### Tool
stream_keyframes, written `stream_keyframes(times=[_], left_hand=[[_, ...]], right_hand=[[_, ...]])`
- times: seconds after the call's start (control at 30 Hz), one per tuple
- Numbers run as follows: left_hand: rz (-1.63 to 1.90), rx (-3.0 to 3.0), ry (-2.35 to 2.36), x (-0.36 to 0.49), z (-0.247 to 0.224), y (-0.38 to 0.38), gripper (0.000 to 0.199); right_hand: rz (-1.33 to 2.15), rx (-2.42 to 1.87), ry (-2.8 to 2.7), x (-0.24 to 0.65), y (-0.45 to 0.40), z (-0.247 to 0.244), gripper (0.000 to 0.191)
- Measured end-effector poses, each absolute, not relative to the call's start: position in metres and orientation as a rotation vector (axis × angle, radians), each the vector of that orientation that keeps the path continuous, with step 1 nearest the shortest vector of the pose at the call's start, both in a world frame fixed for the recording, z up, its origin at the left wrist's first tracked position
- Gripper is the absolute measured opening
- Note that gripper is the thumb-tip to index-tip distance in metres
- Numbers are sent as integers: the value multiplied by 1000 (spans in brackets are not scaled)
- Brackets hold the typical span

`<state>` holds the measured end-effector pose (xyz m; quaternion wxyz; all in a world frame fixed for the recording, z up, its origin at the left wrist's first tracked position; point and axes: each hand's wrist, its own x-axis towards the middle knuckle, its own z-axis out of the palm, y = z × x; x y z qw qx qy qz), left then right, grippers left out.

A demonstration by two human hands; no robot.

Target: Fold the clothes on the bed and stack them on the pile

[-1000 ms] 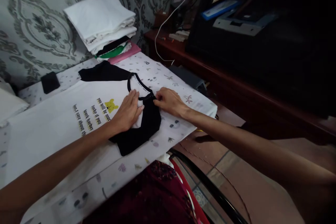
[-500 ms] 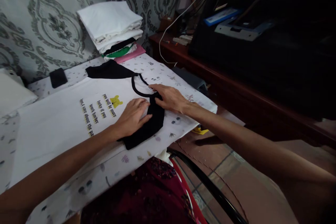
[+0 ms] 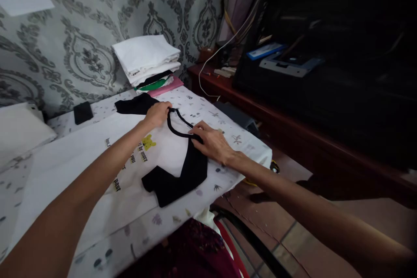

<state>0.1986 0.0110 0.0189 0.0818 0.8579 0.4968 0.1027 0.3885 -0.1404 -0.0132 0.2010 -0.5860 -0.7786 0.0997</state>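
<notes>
A white T-shirt (image 3: pixel 171 152) with black sleeves and a black neckband lies spread on the table, its neck toward the right. A yellow bear and dark lettering are printed on its front, partly covered by my left forearm. My left hand (image 3: pixel 158 114) is closed on the far side of the neckline, beside the far black sleeve (image 3: pixel 133 105). At the near side of the neckline my right hand (image 3: pixel 211 141) pinches the black band with thumb and fingers. The near black sleeve (image 3: pixel 177 189) lies on the cloth, slightly bent.
Folded clothes (image 3: pixel 146 58) are stacked at the table's back by the patterned wall. A black phone-like object (image 3: pixel 83 113) and a white bundle (image 3: pixel 24 128) lie at left. A dark red wooden cabinet (image 3: pixel 280 130) stands at right, with a chair's black armrest (image 3: pixel 250 236) near me.
My left hand has moved from the near sleeve across to the far side of the neckline. My right hand stays at the near neckline. The camera view has tilted upward.
</notes>
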Motion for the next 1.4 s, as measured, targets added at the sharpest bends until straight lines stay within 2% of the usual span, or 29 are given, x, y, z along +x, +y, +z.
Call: stream_keyframes(times=[0.13,0.27,0.4,0.6,0.7,0.77,0.97,1.07,1.13,1.2,1.3,1.4], left_hand=[[4,2561,1510,211,16,56,35],[-146,2442,1429,211,16,70,23],[69,2354,1534,213,6,67,18],[389,2471,1678,216,-16,43,27],[480,2473,1447,198,-18,18,36],[462,2476,1277,178,-12,-11,34],[4,2500,1027,130,24,-138,37],[-103,2473,1005,131,34,-186,20],[-127,2383,1005,141,38,-207,9],[-108,2209,961,152,42,-223,9],[-97,1882,753,164,48,-241,25],[-116,1776,637,167,51,-243,32]], right_hand=[[297,-1480,-2318,394,-145,-16,27],[328,-1318,-2396,403,-144,-18,33],[364,-1243,-2424,408,-145,-18,36],[358,-1265,-2339,415,-157,-23,35],[330,-1281,-2333,415,-168,-23,30],[344,-1263,-2341,411,-178,-23,29],[535,-1153,-2446,393,-209,-18,47],[560,-1124,-2489,391,-221,-11,53],[541,-1114,-2546,395,-229,-6,46],[537,-1130,-2573,401,-236,-2,34],[552,-1217,-2532,414,-249,-2,19],[551,-1280,-2469,426,-263,-5,15]])
